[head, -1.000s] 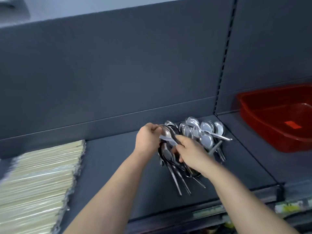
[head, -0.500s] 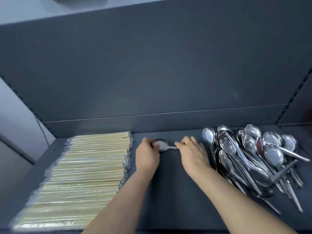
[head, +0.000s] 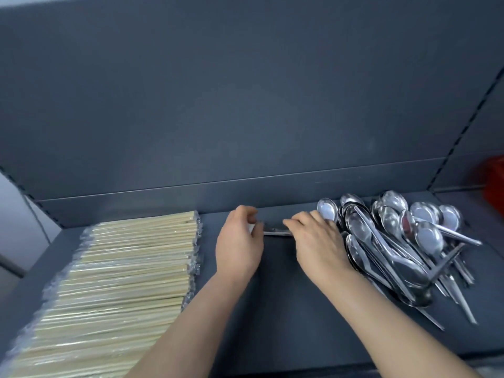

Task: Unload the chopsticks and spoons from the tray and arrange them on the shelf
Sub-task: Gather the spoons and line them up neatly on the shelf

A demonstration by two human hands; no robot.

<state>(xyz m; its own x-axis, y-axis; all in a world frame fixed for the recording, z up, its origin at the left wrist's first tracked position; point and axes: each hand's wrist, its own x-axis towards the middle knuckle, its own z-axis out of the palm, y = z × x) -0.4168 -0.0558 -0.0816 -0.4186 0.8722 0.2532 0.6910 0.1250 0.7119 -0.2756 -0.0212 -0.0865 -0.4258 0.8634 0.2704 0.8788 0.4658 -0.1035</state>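
- A person's left hand (head: 240, 249) and right hand (head: 317, 249) meet low over a dark grey metal shelf (head: 272, 309). Between them they hold one slim polished steel spoon (head: 276, 232) crosswise, close to the shelf's back lip at 12 o'clock.
- The left hand's fingers curl round the spoon's bowl end and hide it, while the right hand's bent fingers pinch the handle end. Only a short, blurred stretch of bright handle shows between the two.
- At 3 o'clock, just beside the right hand, lies a heap of mirror-bright steel spoons (head: 395, 241). Their oval bowls point toward the back and their long handles cross toward 5 o'clock.
- At 9 o'clock, apart from the left hand, a row of pale wooden chopsticks in clear plastic sleeves (head: 117, 282) lies packed side by side, running down to 7 o'clock.
- A red plastic tray (head: 495, 184) shows at the frame's edge at 2 o'clock.
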